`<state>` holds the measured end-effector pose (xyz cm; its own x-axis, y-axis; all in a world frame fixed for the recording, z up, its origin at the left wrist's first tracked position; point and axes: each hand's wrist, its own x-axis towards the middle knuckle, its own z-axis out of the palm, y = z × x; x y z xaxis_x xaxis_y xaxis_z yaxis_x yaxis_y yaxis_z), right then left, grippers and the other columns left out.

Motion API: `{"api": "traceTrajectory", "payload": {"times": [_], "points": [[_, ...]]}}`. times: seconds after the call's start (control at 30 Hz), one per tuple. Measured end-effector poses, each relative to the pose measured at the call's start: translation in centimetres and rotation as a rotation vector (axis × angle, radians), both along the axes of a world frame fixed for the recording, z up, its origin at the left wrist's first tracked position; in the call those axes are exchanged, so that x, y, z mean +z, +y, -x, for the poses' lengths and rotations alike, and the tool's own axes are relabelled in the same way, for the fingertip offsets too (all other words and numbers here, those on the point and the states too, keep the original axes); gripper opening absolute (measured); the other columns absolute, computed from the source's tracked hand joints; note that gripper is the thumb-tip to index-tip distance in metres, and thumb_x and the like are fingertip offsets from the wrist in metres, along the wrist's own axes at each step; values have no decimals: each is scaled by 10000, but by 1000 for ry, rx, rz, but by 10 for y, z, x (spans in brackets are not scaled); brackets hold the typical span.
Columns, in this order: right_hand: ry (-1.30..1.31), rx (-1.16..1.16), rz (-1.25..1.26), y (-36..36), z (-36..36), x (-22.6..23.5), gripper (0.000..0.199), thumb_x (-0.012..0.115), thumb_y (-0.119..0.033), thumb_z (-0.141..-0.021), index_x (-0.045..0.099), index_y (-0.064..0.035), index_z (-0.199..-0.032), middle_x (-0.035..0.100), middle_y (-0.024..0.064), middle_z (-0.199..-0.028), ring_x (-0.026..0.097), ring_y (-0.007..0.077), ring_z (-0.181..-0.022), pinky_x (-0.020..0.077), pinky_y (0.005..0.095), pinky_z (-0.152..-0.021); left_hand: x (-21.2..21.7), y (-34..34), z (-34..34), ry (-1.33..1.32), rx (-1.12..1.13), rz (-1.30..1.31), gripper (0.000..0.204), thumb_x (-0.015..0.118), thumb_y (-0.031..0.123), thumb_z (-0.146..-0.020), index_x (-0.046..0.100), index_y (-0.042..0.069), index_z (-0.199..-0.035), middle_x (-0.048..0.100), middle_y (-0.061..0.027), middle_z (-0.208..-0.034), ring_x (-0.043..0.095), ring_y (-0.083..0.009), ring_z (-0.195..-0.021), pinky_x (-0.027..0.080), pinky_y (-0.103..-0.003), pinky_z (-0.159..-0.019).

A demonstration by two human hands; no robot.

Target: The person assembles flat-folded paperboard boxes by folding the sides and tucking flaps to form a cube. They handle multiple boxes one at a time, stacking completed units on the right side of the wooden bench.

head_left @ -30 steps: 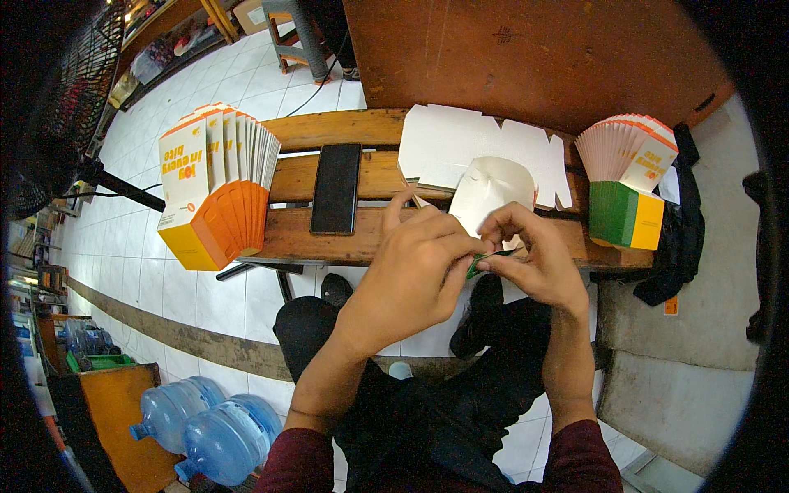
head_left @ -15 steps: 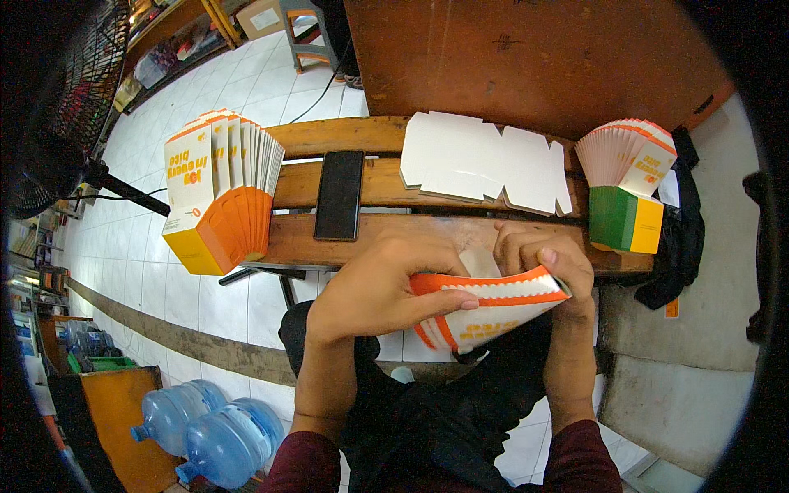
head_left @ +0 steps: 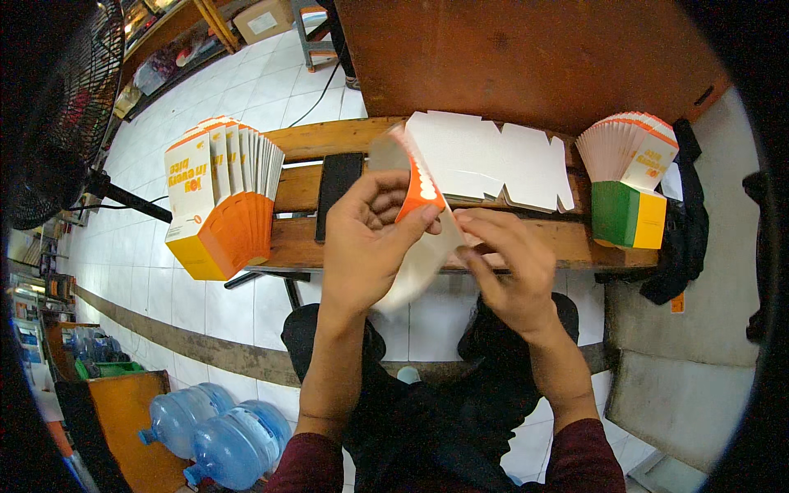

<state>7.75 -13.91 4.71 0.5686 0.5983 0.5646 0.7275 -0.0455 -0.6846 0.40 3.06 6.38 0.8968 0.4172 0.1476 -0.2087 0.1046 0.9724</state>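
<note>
My left hand (head_left: 366,242) and my right hand (head_left: 505,263) both grip a folded white and orange paper carton (head_left: 417,218), held tilted above the front edge of a wooden bench (head_left: 526,242). The left fingers wrap its upper orange part, and the right fingers pinch its lower white edge. A stack of flat white carton blanks (head_left: 485,160) lies on the bench just behind the hands. A black phone (head_left: 335,193) lies on the bench left of my left hand.
A fanned row of folded cartons (head_left: 222,205) stands in a yellow and orange box at the bench's left end. A green and yellow box (head_left: 629,209) with fanned cartons stands at the right end, beside a black bag (head_left: 682,238). Blue water jugs (head_left: 218,435) and a fan (head_left: 57,123) stand on the left.
The carton was white and low in both hands, then turned to show its orange side. Now it is raised higher and tilted upright over the bench edge.
</note>
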Motion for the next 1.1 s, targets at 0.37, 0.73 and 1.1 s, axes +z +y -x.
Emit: {"api": "traceTrajectory", "payload": {"times": [0.37,0.73,1.1], "points": [[565,-73,-104,-18,-25,5,85,694,-21,-848,692,15,-925,652,68,-850,587,110,-720,466,236,-628,-11,0,-9,-170,197,-562,167,728,-36,-789,705,-52,-953,664,-97,-903,636,-174,-821,498,-263,-756],[338,-193,-297,0,-9,-7,58,704,15,-819,673,13,-867,623,82,-785,566,140,-699,445,258,-625,-40,-41,-30,-210,259,-480,243,742,-18,-776,735,7,-1018,701,-101,-869,652,-164,-793,502,-276,-716],[142,-167,-193,-4,-18,-8,66,674,60,-827,655,37,-886,622,101,-837,581,127,-675,461,240,-591,-37,-37,-27,-198,181,-499,248,732,4,-792,733,9,-1040,692,-94,-837,653,-167,-757,503,-283,-688]]}}
